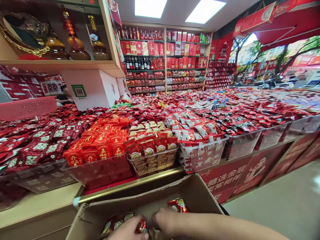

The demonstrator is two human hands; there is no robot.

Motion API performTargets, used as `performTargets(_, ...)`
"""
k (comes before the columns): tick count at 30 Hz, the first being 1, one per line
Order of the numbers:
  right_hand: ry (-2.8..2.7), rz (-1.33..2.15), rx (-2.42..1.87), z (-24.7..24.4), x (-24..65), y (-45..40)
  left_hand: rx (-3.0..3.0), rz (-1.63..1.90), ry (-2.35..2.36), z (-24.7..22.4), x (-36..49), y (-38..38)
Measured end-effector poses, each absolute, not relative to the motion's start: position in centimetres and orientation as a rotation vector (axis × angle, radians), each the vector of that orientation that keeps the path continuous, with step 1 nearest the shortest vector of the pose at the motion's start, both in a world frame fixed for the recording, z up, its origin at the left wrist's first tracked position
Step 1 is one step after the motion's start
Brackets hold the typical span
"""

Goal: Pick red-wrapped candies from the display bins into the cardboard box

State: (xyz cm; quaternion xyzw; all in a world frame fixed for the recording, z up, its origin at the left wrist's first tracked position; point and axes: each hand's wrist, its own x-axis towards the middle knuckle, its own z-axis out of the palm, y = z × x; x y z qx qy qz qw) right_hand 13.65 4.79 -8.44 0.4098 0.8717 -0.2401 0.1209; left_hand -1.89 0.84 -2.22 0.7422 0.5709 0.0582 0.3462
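Both of my hands reach into an open cardboard box (140,196) at the bottom of the head view. My left hand (128,230) is curled around a small shiny red candy packet (143,225). Close beside it, my right hand (166,218) points down into the box; its fingers are blurred and partly hidden. More red and gold candy packets (182,205) lie in the box beyond my right hand, and others (107,228) lie to the left of my left hand.
Behind the box, clear bins hold wrapped sweets: red packets (100,146), gold-and-red ones (150,146) and white-and-red ones (197,133). A gold-edged counter rim (135,183) runs behind the box. A pink basket (27,108) stands left, and bottle shelves (143,50) line the back.
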Motion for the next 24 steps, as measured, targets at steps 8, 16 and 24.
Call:
performTargets(8,2.455,-2.404,1.507,0.5,17.5,3.2,1.597,0.531,1.263,2.1,0.7,0.2)
performTargets(16,1.81,-3.2,1.54,-0.3,17.6,1.8,1.403,0.781,1.23,1.9,1.6,-0.4)
performTargets(24,1.944,-3.257,1.496,-0.5,17.8,1.9,1.31,0.853,1.264,1.4,1.3,-0.1)
